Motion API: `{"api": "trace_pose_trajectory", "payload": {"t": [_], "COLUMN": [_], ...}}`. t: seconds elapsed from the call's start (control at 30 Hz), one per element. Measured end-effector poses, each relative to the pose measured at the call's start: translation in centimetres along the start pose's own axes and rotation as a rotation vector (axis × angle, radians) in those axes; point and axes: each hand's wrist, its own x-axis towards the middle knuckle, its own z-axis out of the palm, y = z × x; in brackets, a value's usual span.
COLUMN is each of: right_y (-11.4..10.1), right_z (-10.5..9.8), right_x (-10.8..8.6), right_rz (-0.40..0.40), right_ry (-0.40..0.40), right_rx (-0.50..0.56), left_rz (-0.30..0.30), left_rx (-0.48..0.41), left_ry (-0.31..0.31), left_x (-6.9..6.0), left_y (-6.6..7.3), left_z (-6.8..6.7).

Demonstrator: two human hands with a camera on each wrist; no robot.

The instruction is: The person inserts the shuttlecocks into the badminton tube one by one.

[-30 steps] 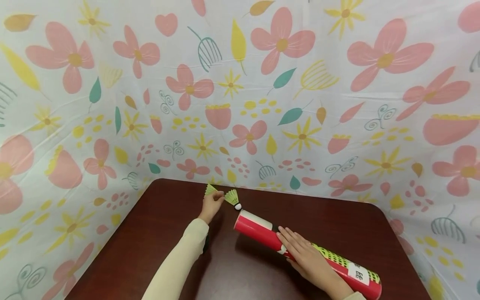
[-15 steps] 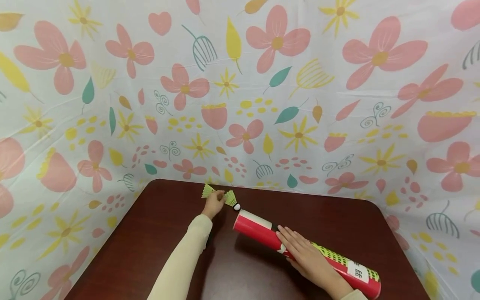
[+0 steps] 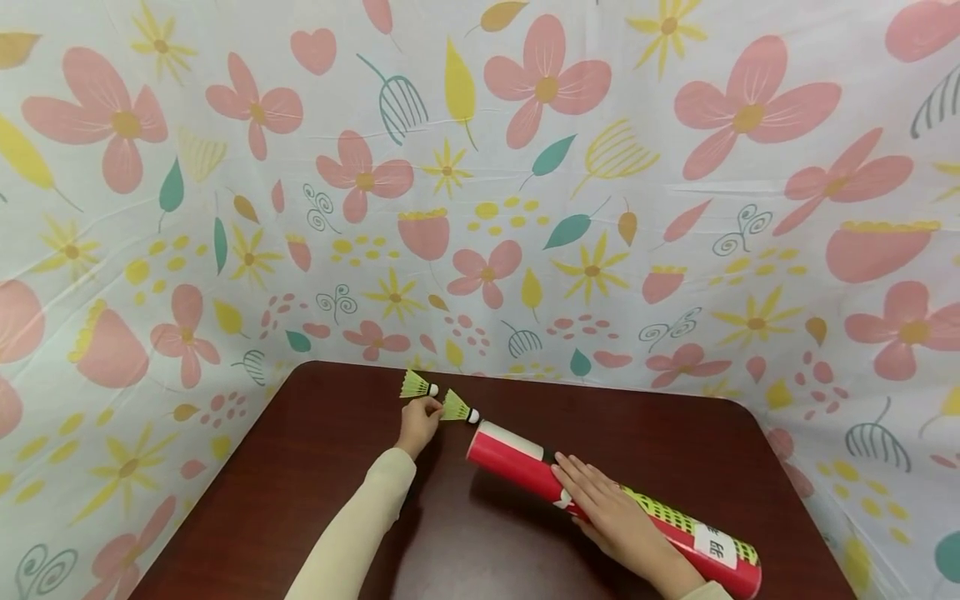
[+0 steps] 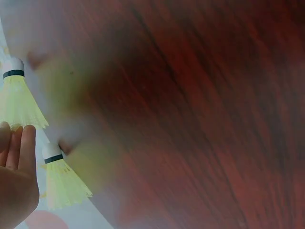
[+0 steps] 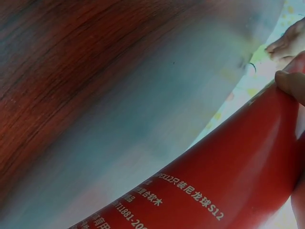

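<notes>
My left hand pinches the skirt edge of the nearer yellow shuttlecock, which lies with its white cork towards the tube's mouth. In the left wrist view the thumb and fingertips meet at the skirt rim of this shuttlecock. A second yellow shuttlecock lies just behind the hand, apart from it, cork pointing right. My right hand holds a red shuttlecock tube lying slantwise on the table, its far end close to the nearer cork. The right wrist view has the thumb against the red tube wall.
The dark reddish-brown wooden table has rounded far corners. Behind it and on both sides hangs a white cloth printed with flowers and leaves.
My left hand has come off the farther shuttlecock, now in full sight, and moved to the nearer one's skirt. The nearer shuttlecock has turned its cork more to the right. The tube stays put.
</notes>
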Motion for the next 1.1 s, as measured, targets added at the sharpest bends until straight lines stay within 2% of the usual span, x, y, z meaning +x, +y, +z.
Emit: {"api": "trace_pose_trajectory", "payload": {"t": [0.3,0.63,0.87,1.1], "right_y": [0.2,0.5,0.6,0.8], "right_z": [0.2,0.4,0.4,0.3], "right_x": [0.1,0.4,0.5,0.6], "right_rz": [-0.013,-0.027,-0.027,-0.024], "right_ry": [0.020,0.022,0.011,0.011], "right_rx": [-0.010,-0.001,-0.010,-0.005], "left_rz": [0.028,0.083,0.067,0.102], "left_rx": [-0.096,-0.131,-0.175,-0.235], "left_ry": [0.023,0.025,0.009,0.013], "left_x": [-1.3,-2.0,-2.9,-3.8], "left_y": [0.4,0.9,1.7,2.2], "left_z": [-1.6,-3.5,-4.6,-5.7]}}
